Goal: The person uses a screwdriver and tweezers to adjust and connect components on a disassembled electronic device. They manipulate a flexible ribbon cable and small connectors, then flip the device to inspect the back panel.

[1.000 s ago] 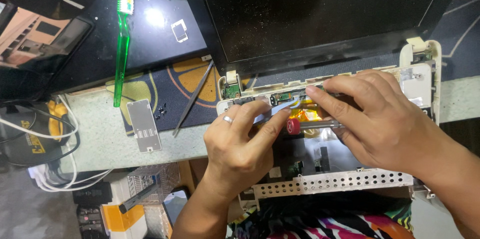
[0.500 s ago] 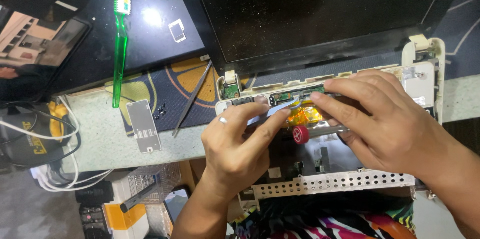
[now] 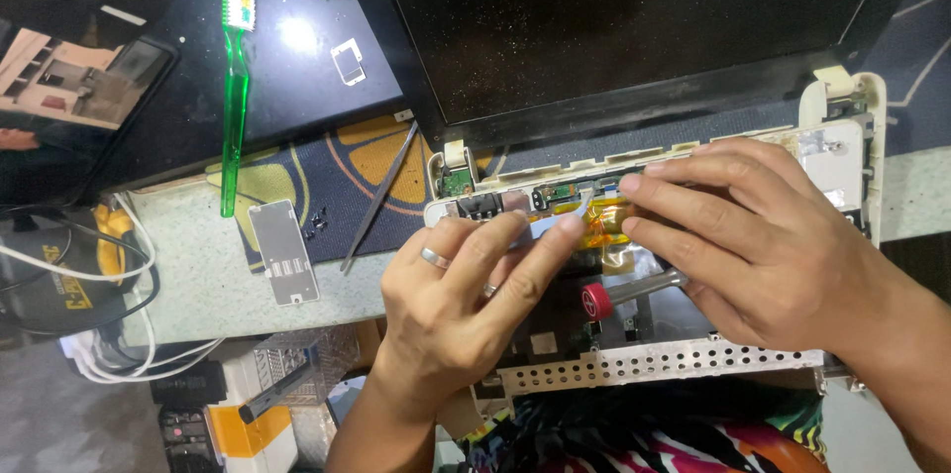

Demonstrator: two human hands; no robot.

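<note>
An opened laptop lies before me, its dark screen (image 3: 634, 17) tilted back and its cream base frame (image 3: 854, 102) stripped bare. My left hand (image 3: 461, 310), with rings on two fingers, rests its fingertips on a grey strip at the base's rear edge. Its thumb is hidden. My right hand (image 3: 763, 235) lies over the base, fingertips on a patch of amber tape (image 3: 602, 227). Under its palm it keeps a screwdriver (image 3: 596, 301) with a red end cap and a grey shaft. The two hands' fingertips almost meet over the tape.
A perforated metal strip (image 3: 664, 364) runs along the base's near side. To the left lie a green toothbrush (image 3: 235, 106), tweezers (image 3: 381, 198), a small metal cover plate (image 3: 282, 253), tiny screws (image 3: 317, 225) and white cables (image 3: 109, 354). A dark tablet-like device (image 3: 69, 97) sits at far left.
The screwdriver's red end has slid down toward me, away from the fingertips. Both hands keep their place on the base's rear edge.
</note>
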